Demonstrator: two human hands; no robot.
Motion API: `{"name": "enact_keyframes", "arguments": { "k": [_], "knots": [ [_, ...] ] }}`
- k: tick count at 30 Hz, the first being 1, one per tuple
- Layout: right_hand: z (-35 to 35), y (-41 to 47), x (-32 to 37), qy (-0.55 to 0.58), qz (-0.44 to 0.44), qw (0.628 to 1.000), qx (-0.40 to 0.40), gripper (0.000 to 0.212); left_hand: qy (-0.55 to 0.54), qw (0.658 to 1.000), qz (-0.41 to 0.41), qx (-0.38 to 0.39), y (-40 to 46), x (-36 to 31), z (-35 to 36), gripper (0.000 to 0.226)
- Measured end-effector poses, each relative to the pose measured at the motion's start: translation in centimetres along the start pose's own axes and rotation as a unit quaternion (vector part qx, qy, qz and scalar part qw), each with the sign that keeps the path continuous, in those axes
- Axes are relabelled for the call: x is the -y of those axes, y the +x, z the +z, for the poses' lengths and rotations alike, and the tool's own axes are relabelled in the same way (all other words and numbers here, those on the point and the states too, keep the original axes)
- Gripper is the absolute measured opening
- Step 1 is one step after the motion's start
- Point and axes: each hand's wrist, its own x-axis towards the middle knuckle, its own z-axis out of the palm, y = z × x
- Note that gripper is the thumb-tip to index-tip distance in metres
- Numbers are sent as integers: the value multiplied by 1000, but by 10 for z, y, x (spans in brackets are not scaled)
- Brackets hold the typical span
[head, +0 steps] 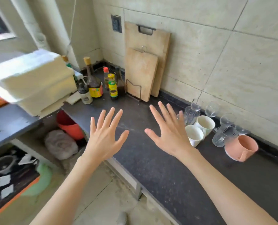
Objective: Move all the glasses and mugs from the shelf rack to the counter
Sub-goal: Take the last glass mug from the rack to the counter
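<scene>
Both hands, left [104, 135] and right [170, 135], hovered with fingers spread, empty; mugs [200, 129] and glasses [224, 129] stood on the desk [151, 159] beyond the right fingertips, apparently finished.

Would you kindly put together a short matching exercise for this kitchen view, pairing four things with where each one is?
Things:
1. pink mug
2. small cutting board
3. red bucket
4. right hand

Places:
A. under the counter
B. leaning in front of the larger cutting board
C. spread open above the counter, beside the white mugs
D. on the counter, nearest the right edge of the picture

Pairs: 1-D, 2-B, 3-A, 4-C
</scene>
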Motion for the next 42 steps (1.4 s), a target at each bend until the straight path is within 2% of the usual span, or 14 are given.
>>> {"name": "enact_keyframes", "arguments": {
  "k": [8, 14, 20, 26, 33, 42],
  "knots": [
    [11, 5, 170, 9, -185, 983, -7, 76, 54, 981, -146, -113, -119, 105, -104, 64],
    [38, -8, 341, 23, -303, 953, -3, 77, 99, 952, -254, -136, -251, 196, -165, 66],
    [78, -50, 535, 65, -419, 906, 6, 74, 168, 904, -362, -153, -395, 304, -250, 68],
    [103, -78, 684, 109, -497, 861, 14, 73, 191, 853, -456, -169, -503, 381, -305, 64],
    [135, -72, 815, 126, -554, 823, 24, 74, 195, 805, -533, -175, -560, 465, -345, 67],
    [171, 1, 995, 162, -595, 787, 7, 74, 250, 762, -566, -191, -565, 614, -435, 62]
  ]
}}
